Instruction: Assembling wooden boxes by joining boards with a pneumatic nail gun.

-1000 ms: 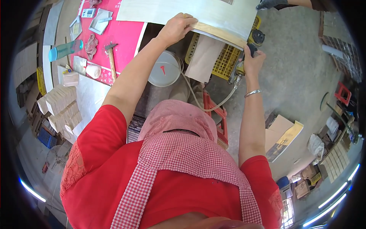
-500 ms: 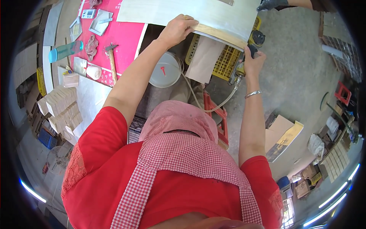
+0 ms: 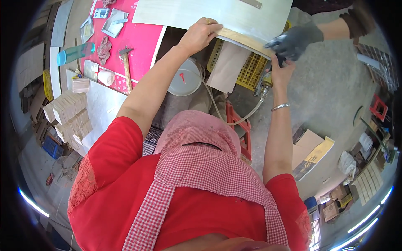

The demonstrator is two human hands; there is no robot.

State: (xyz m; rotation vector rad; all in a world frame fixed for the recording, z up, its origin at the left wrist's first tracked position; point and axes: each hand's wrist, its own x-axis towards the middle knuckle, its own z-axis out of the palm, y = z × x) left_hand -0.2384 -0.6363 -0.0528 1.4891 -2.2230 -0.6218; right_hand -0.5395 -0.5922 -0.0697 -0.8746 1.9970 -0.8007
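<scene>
A pale flat panel [image 3: 201, 12] with a bare wooden strip [image 3: 243, 40] along its near edge lies across the top of the view. My left hand [image 3: 200, 35] grips that edge near its left part, fingers closed over the strip. At the panel's right corner, my right hand [image 3: 281, 71] is wrapped round an air-powered hand tool [image 3: 266, 81] with a yellowish body and metal fittings. Its clear hose [image 3: 251, 113] loops back toward my lap. Another person's dark-gloved hand [image 3: 295, 42] reaches over the corner and hides the tool's upper end.
A pink-topped table [image 3: 138, 46] at left holds a hammer [image 3: 126, 69], a cloth, small trays and a teal bottle [image 3: 75, 53]. Stacked wooden blocks [image 3: 69, 111] stand nearer. Below the panel are a yellow crate [image 3: 251, 71], a white bucket [image 3: 184, 81] and a red stool [image 3: 240, 125].
The other person's gloved hand has come in from the upper right to the panel's corner, beside my right hand. Both my hands keep about the same places.
</scene>
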